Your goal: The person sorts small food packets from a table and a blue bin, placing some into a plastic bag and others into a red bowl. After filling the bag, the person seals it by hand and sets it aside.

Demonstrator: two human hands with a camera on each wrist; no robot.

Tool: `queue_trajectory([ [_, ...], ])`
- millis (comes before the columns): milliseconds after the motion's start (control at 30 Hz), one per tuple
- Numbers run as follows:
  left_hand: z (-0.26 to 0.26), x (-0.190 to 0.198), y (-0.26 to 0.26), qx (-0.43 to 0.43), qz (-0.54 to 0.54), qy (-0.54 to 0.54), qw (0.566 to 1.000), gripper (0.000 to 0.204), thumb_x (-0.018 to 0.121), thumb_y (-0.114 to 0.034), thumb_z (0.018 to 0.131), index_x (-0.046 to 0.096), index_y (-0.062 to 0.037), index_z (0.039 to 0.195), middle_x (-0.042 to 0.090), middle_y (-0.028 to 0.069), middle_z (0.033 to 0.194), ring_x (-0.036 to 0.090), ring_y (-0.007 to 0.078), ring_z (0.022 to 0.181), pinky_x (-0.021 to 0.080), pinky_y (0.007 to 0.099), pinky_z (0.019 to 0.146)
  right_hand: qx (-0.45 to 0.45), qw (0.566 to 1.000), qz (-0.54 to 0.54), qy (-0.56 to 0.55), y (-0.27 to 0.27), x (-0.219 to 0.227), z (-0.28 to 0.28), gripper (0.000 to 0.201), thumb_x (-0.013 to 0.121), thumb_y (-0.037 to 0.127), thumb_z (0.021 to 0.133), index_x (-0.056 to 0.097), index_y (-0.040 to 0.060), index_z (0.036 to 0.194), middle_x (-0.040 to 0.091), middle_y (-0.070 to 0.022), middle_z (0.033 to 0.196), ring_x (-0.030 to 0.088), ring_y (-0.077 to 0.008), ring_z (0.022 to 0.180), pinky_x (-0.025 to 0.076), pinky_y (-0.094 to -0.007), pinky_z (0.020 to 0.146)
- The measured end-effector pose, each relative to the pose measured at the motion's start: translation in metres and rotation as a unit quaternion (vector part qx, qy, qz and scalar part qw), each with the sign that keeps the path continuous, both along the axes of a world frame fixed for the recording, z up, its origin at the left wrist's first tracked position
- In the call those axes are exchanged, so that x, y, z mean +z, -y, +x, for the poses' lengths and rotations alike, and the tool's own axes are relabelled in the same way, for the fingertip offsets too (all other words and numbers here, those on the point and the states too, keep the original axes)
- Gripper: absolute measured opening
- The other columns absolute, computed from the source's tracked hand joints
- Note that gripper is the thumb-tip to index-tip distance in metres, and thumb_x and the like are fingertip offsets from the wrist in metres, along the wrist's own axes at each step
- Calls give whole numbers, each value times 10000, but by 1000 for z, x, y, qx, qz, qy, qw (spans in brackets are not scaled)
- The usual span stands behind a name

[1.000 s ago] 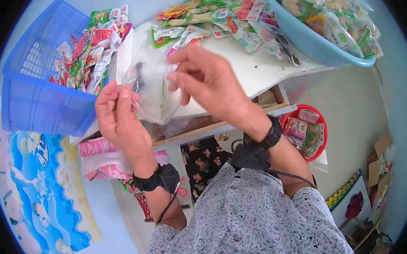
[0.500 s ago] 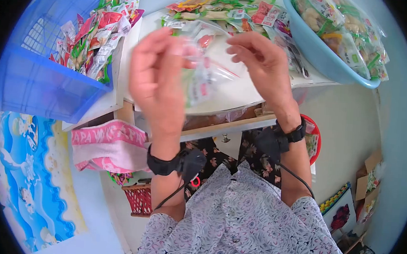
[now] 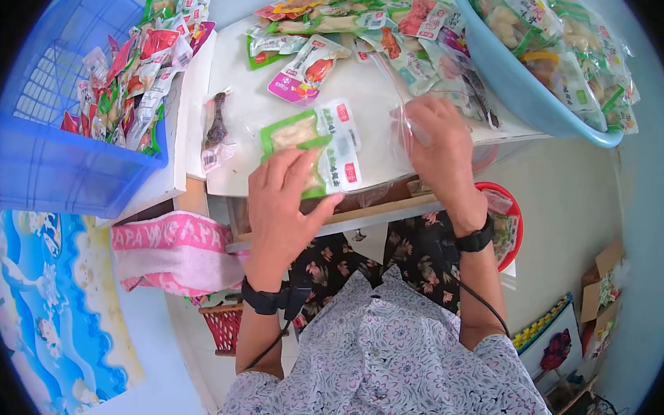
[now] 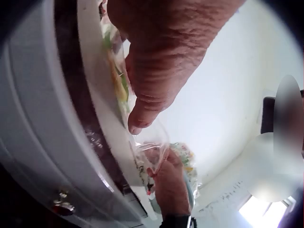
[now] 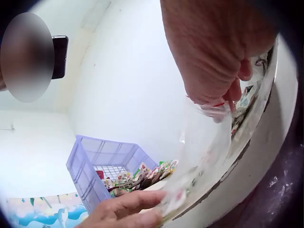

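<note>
My left hand (image 3: 283, 204) rests over green-and-white food packets (image 3: 343, 143) near the table's front edge. Its fingers lie across them, with the thumb apart along the near side. To the right, my right hand (image 3: 442, 149) pinches the edge of a clear plastic bag (image 5: 204, 130), which stretches toward the packets. A red line runs by the bag's edge at the right fingers in the right wrist view. Left of the packets lies a small clear pack with a dark brown piece (image 3: 217, 120). A purple-and-white packet (image 3: 310, 69) lies beyond the left hand.
A blue plastic crate (image 3: 54, 149) holding many packets stands on the left. More packets (image 3: 358, 23) are piled at the back. A light-blue basin (image 3: 537, 83) full of bags overhangs the table's right side. Below are a partly open drawer (image 3: 377, 218) and a red tub (image 3: 517, 234).
The left hand has come down from midair with the packets onto the table, after moving right from beside the crate. The right hand has closed on the clear bag's edge.
</note>
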State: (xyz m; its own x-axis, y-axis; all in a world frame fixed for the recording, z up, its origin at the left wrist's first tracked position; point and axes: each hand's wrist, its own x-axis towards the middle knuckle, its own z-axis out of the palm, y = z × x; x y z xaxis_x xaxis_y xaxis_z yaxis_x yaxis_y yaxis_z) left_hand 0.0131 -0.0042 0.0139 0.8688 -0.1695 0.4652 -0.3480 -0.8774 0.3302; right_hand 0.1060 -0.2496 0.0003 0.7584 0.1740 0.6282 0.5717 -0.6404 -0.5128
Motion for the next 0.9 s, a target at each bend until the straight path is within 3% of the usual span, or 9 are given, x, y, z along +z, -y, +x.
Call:
queue_trajectory([
  [67,-1,-5,-2,-13,-2,-19,1000,625,848,-231,759,640,-57,1321,620,117,1275,569,333,1226,399,474,1090,7,1000,-4,-16,-5,-4,-4,159,720,61,837,748,93,991,694,-90,1009,639,-325,969,539,-430,792],
  [267,0,8,-17,-43,8,-48,998,530,771,-115,752,654,-85,1267,624,77,1295,539,321,1333,360,530,1178,3,999,16,-45,-13,-8,-4,159,677,26,851,745,90,980,680,-92,964,622,-333,908,526,-440,762],
  [500,5,21,-46,-27,-22,-91,995,458,624,29,769,640,-62,1217,618,106,1384,476,347,1439,369,494,1183,-4,997,26,-73,-20,-10,-2,150,659,11,856,734,84,964,667,-90,938,615,-335,892,507,-439,752],
  [633,6,29,-60,-15,12,-96,995,506,553,73,770,634,-47,1255,617,124,1396,475,360,1435,387,472,1165,21,997,67,-39,-18,-12,-1,174,601,-54,872,697,56,966,699,-109,1125,646,-300,958,519,-379,772],
  [733,2,37,-59,-15,61,-94,994,492,559,77,773,634,-21,1249,622,152,1373,501,383,1394,418,488,1124,75,965,226,-106,-10,-13,-3,238,547,-124,871,674,42,985,681,-120,1237,659,-255,1017,515,-318,803],
  [833,10,46,-52,0,72,-79,994,452,579,35,828,624,-5,1276,618,185,1362,527,401,1351,447,494,1090,31,968,248,-21,-6,-12,-1,300,502,-169,869,662,35,1020,669,-113,1254,659,-223,1040,506,-294,811],
  [900,25,57,-45,2,42,-64,997,423,595,1,870,621,-6,1292,616,189,1365,534,402,1339,460,484,1078,5,970,242,-1,-7,-14,-1,287,515,-161,877,657,32,1036,671,-129,1243,667,-251,1027,519,-308,807],
])
